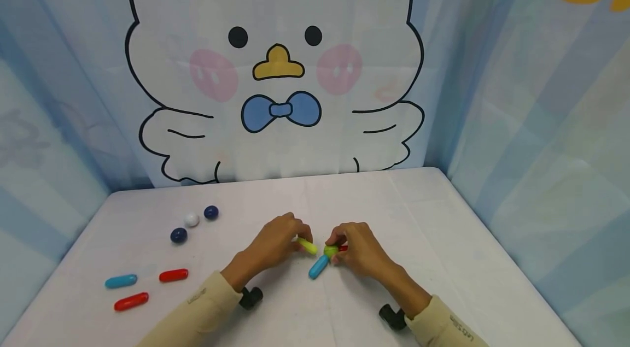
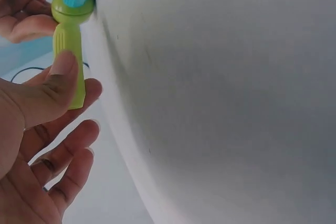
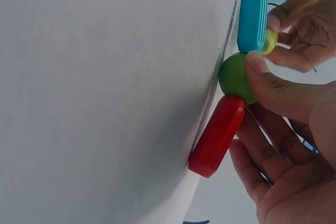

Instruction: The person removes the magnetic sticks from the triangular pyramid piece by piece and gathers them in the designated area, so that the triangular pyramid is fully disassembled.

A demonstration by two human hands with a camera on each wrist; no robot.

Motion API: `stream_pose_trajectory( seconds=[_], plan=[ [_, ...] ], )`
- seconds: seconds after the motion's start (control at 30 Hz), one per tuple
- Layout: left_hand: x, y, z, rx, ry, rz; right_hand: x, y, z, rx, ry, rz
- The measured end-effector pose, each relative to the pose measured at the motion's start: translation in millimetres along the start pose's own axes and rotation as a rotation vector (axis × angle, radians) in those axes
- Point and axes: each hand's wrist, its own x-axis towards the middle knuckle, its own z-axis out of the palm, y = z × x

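Note:
My left hand [image 1: 275,240] pinches a yellow-green magnetic stick [image 1: 308,246] between thumb and index finger, its other fingers loosely spread. In the left wrist view the stick's far end is right at a green ball [image 2: 73,11]; the head view shows a small gap there. With thumb and fingers, my right hand [image 1: 363,251] grips this green ball [image 3: 234,77] low over the table. A blue stick [image 1: 319,267] and a red stick [image 3: 216,136] join the ball at different sides. In the head view the right hand partly hides the red stick.
On the white table [image 1: 394,205], two dark blue balls [image 1: 179,235] and a white ball [image 1: 191,219] lie at the back left. Nearer on the left are a blue stick [image 1: 121,281] and two red sticks [image 1: 131,301]. A printed curtain [image 1: 280,156] stands behind the table.

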Motion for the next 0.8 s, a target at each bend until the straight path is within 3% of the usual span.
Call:
stream_pose_trajectory(
  seconds=[0.4,0.8],
  plan=[
    [-53.9,-15.0,-27.8,0.075,0.045,-0.226,-1,-1,0,-0.004,0.022,-0.003],
    [-124.8,-39.2,-59.5,0.082,-0.130,-0.432,-1,1,1,0.003,0.028,-0.019]
  ],
)
